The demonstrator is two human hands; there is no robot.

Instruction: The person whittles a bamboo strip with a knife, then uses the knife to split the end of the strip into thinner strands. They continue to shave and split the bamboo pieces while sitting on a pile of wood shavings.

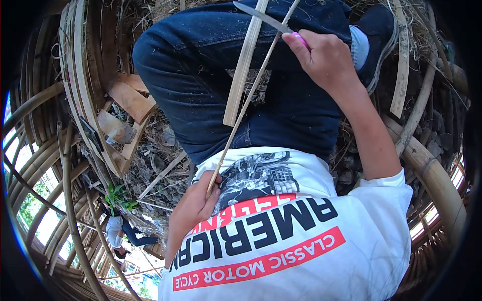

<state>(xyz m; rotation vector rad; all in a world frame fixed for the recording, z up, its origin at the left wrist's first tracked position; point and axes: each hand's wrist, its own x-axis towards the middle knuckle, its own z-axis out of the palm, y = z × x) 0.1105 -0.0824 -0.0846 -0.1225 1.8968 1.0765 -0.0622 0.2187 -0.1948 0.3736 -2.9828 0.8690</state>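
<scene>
Clenching a knife (266, 20) at upper right, the right hand (324, 57) crosses a bamboo strip (246, 108); the left hand (193, 205) grips its lower end.

The person wears a white short-sleeved T-shirt (351, 241) printed in bold black capitals with "AMERICAN". Below the word runs a red band (261, 262) carrying white letters, "CLASSIC MOTOR CYCLE", and more red lettering sits above it, partly hidden. A black-and-white drawing (253, 175) fills the cloth beside the waist. The short sleeve (389, 186) ends above the elbow, leaving the forearm bare. The dark blue jeans (201, 60) are flecked with pale dust and show light stitching at the pocket. A dark shoe (377, 27) with a pale sole edge goes over a grey sock (357, 46). Both grips are bare — left grip (193, 210), right grip (324, 57).
</scene>
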